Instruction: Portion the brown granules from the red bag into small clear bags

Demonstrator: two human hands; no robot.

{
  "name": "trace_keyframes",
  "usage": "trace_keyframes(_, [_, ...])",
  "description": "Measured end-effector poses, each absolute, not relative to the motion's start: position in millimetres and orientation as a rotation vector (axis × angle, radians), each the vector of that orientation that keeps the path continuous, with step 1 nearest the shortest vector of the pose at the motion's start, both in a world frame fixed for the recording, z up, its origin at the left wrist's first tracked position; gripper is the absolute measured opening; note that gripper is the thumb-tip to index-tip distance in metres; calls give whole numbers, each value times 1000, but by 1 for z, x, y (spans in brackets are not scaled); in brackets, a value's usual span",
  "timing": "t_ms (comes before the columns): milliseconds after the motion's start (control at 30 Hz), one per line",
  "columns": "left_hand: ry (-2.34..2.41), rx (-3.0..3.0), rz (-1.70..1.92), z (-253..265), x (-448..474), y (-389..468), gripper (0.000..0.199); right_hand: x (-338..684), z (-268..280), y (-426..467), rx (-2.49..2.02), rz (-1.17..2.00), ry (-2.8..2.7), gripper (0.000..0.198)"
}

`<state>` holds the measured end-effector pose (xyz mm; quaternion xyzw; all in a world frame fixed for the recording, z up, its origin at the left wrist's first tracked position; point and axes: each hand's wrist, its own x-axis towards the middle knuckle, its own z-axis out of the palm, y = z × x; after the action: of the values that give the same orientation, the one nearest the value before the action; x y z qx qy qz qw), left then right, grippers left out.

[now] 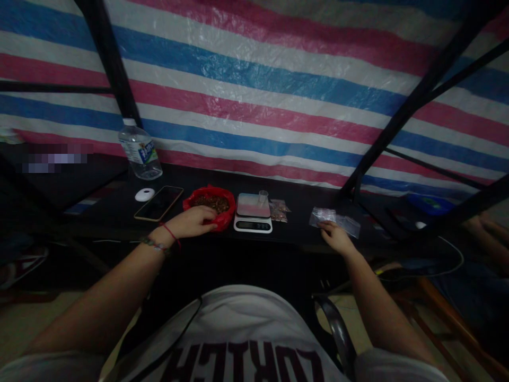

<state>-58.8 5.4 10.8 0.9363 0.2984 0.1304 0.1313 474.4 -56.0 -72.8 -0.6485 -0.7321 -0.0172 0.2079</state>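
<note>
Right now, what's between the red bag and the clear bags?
Head view, from the red bag rightward: white scale with small clear cup on its platform, small filled packets, then dark tabletop up to the clear bags.

Red bag (226, 218) partly behind left hand (194, 220)

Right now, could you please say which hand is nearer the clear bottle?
Left: the left hand is at the red bag, right of the bottle; the right hand is farther right, past the scale.

Red bag (226, 219), brown granules (218, 203) — white scale (250, 215), black table (294, 231) — sheet (254, 101) striped pink, white and blue.
</note>
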Motion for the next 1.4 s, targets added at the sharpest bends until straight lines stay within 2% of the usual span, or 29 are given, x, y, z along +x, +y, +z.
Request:
trace_keyframes(267, [901, 2694, 603, 11, -60, 3, 34, 445, -43, -39, -1715, -267, -1993, 40])
trace_keyframes(400, [928, 2680, 579, 11, -59, 0, 39, 394, -28, -9, -1551, -117, -2134, 39])
trace_keyframes(500, [899, 2683, 504, 10, -55, -3, 40, 357, -27, 14, -1484, -35, -2223, 45])
trace_keyframes(633, [876, 2700, 415, 10, -50, -6, 40, 338, -32, 37, -1523, 175, -2286, 49])
trace_keyframes(767, [878, 2719, 421, 11, -48, -5, 43, 347, -31, 44, -1626, 268, -1964, 31])
trace_keyframes(833, [958, 2691, 544, 12, -48, -4, 41, 349, -21, 42, -1553, 362, -1659, 28])
trace_keyframes(967, [1100, 2459, 880, 15, -43, -9, 36, 319, 17, 25, -1132, 719, -1118, 26])
trace_keyframes(1100, [940, 2070, 1056, 21, -32, -21, 39, 250, 52, -3, -885, 1154, -1153, 30])
trace_keyframes(1200, [794, 1881, 1039, 24, -28, -30, 38, 204, 54, -19, -833, 1405, -1221, 35])
trace_keyframes(1300, [766, 1801, 976, 27, -29, -34, 34, 183, 41, -25, -833, 1496, -1248, 33])
trace_keyframes(1400, [791, 1688, 962, 29, -31, -34, 31, 183, 25, -23, -917, 1390, -1282, 36])
